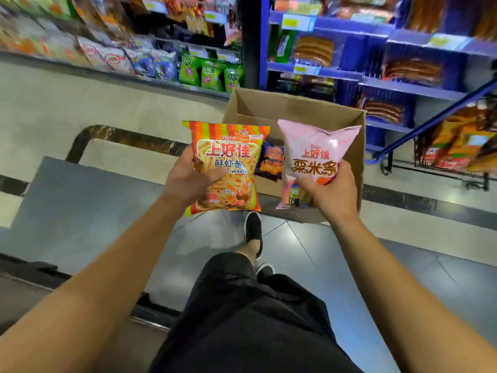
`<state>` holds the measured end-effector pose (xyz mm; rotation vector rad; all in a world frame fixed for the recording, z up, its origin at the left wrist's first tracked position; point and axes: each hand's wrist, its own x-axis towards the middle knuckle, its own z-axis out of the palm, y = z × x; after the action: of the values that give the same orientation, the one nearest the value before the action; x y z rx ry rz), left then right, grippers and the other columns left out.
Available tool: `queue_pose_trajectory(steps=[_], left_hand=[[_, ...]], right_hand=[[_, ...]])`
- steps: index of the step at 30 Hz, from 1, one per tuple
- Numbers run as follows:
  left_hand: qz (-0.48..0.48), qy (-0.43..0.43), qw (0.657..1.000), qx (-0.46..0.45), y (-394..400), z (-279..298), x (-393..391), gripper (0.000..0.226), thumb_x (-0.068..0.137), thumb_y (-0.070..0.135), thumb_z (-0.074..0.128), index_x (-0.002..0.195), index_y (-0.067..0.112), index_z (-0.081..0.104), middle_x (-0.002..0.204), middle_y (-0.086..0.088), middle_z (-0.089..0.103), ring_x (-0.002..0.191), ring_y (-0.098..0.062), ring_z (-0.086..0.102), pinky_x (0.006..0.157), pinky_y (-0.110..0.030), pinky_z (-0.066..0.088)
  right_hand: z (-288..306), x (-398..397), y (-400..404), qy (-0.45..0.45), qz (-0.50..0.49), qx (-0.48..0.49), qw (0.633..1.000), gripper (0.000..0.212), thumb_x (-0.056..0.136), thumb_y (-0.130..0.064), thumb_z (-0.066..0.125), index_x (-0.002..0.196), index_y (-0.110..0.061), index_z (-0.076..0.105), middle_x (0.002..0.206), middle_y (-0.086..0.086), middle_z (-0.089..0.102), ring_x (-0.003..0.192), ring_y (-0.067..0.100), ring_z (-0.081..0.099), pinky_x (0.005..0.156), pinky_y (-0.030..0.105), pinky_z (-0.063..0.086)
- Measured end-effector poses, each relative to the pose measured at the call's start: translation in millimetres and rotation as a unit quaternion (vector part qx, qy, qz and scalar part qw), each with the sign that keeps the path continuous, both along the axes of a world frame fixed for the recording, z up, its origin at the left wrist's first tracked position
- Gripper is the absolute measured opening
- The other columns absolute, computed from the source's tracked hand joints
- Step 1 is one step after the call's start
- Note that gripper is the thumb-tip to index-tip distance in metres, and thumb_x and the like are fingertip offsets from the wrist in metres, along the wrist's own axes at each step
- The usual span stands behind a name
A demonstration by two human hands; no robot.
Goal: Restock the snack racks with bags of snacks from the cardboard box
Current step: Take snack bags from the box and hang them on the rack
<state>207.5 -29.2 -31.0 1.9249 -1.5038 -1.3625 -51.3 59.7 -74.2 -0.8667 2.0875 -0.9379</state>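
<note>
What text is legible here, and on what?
"Oishi", "上好佳", "鲜虾条", "Crackers": orange bag, gripped by the left hand.
"Oishi", "上好佳", "粟米条": pink bag, gripped by the right hand.
Purple bag in the cardboard box: print blurred.
Green bags: unreadable.
Shelf price tags: too blurred.

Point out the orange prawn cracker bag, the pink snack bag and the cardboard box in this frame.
orange prawn cracker bag (228,157): head view, on the red lettering of its front.
pink snack bag (317,146): head view, on its upper front panel.
cardboard box (290,106): head view, on the inside of its far wall.
</note>
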Motion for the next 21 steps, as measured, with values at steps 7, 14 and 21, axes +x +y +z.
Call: queue_pose_trajectory(steps=[7,14,21], left_hand=[[0.078,0.121,0.989,-0.028,54.7,57.2,61.9,0.055,0.077,0.027,0.084,0.125,0.026,0.057,0.112,0.008,0.072,0.098,-0.012,0.071,0.091,-0.046,0.058],[0.121,0.164,0.978,-0.043,50.4,71.6,131.1,0.052,0.078,0.024,0.083,0.125,0.025,0.059,0.111,0.007,0.073,0.096,-0.01,0.072,0.089,-0.041,0.059],[0.134,0.179,0.974,-0.04,-5.5,64.8,226.7,0.048,0.079,0.02,0.082,0.122,0.023,0.059,0.108,0.006,0.072,0.092,-0.011,0.072,0.081,-0.035,0.059]], right_hand=[[74.5,50.8,24.1,-0.001,0.085,-0.066,0.994,0.054,0.074,-0.026,0.087,0.113,-0.027,0.049,0.104,-0.014,0.06,0.095,0.005,0.06,0.072,0.016,0.046],[94.8,112.0,3.8,-0.01,0.122,-0.079,0.989,0.055,0.071,-0.023,0.084,0.116,-0.021,0.053,0.111,-0.003,0.067,0.1,0.014,0.065,0.081,0.035,0.057],[87.7,189.0,-47.2,0.041,0.119,-0.068,0.99,0.07,0.058,-0.061,0.075,0.117,-0.026,0.06,0.11,-0.009,0.07,0.098,0.009,0.067,0.083,0.043,0.06]])
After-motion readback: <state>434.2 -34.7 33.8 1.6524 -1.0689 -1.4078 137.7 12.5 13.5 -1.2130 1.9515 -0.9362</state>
